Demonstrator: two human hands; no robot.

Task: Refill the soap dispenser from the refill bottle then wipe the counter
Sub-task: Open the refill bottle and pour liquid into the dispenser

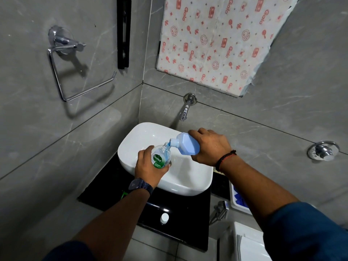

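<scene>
Black counter (180, 210) under the basin (188, 181). Above the basin's middle, right hand (209, 146) wrapped round blue refill bottle (188, 145), long axis near level, neck tipped down-left, blue liquid running out. Over the basin's left side, left hand (146, 168) gripping clear dispenser (161, 157), tilted, open neck pointing up-right, meeting the refill's spout. In front of the basin, white cap (164, 217) on the counter.

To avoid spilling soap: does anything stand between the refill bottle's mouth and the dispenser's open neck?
Nothing visible does. The refill bottle, tilted in the right hand, has its mouth just above the open neck of the dispenser, which the left hand holds over the sink; blue liquid runs straight between them.
</scene>
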